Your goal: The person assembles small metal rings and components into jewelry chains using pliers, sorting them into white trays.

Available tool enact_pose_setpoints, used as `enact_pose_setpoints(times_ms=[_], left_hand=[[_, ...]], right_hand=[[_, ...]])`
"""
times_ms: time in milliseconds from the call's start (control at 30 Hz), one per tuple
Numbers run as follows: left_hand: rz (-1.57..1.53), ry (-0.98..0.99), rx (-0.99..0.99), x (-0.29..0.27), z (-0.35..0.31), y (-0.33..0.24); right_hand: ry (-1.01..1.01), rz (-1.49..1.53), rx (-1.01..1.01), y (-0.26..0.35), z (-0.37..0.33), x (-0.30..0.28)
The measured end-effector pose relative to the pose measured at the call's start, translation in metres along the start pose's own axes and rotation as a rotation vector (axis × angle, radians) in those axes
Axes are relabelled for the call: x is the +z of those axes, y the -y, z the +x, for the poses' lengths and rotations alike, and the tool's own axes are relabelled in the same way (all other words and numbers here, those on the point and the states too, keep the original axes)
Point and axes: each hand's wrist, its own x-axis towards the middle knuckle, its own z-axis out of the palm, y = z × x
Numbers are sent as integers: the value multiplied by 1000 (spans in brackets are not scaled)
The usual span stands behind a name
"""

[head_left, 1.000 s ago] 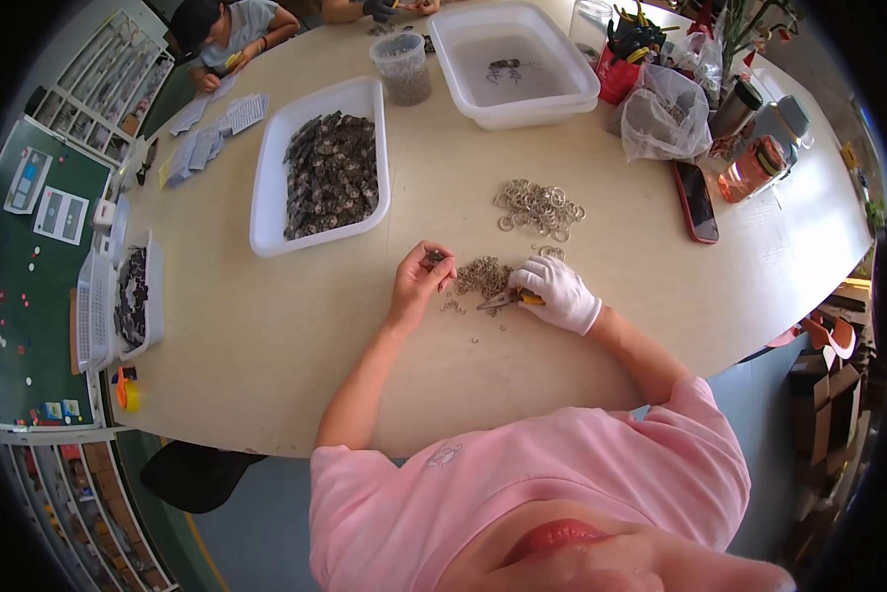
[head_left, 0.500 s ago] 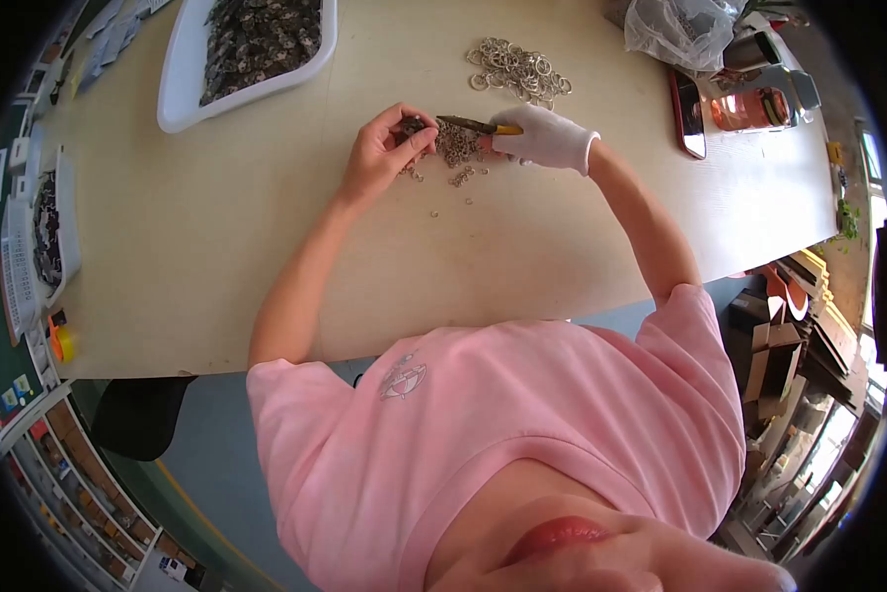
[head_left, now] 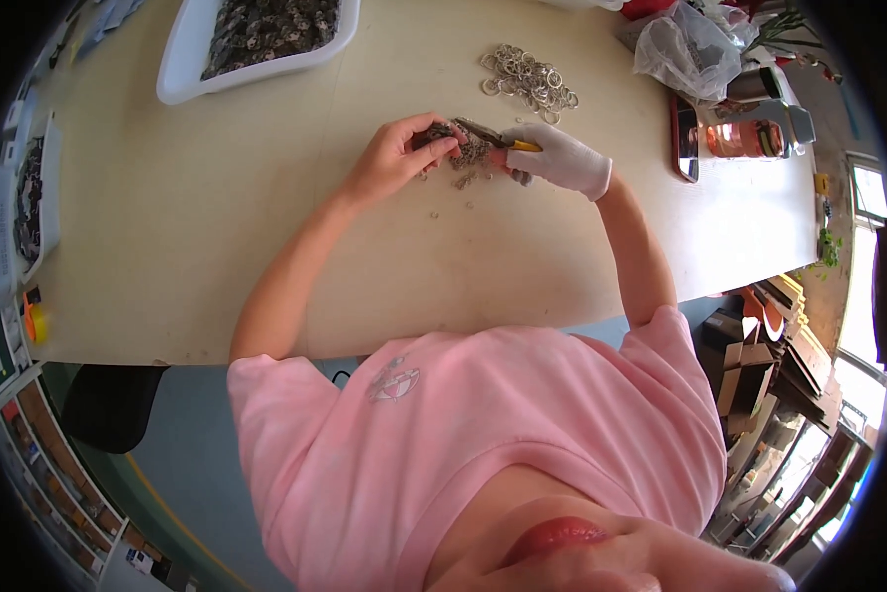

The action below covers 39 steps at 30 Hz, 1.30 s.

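My left hand, bare, is closed with thumb and fingers pinching a small dark piece; its exact kind is too small to make out. In a white glove, my right hand grips pliers with yellow handles. The jaws point left and reach the dark piece at my left fingertips; whether they hold anything is hard to see. Beneath the pliers lies a heap of small metal rings, partly hidden by my hands. Farther back sits a loose pile of larger metal rings.
A white tub full of dark pieces stands at the back left, and another white tray lies at the left edge. On the right are a phone, a bottle and a clear plastic bag. Yellow tape sits near the left corner.
The pliers have tilted more steeply, with their jaws now against the dark piece by my left fingers. Both hands keep their grips. The whole view has shifted slightly.
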Motion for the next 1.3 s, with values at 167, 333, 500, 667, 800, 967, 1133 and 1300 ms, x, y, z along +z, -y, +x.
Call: enact_pose_setpoints(times_ms=[167,333,500,667,800,967,1133,1300], left_hand=[[72,50,-32,7,3,-3],[-3,18,86,23,1,0],[67,-2,98,25,-1,-5],[-8,-9,87,29,-2,-3],[43,40,36,30,-4,-3],[95,58,-7,28,-4,-2],[209,92,40,27,-4,-3],[202,68,72,27,-5,-4]], right_hand=[[172,251,0,-6,7,-6],[186,330,-88,-7,5,-1],[37,270,-188,-2,-1,9],[-195,49,-337,1,-3,14],[-148,65,-412,-7,7,13],[-76,-11,-396,9,5,8],[-60,-36,-333,9,7,7],[-61,-13,-283,8,7,9]])
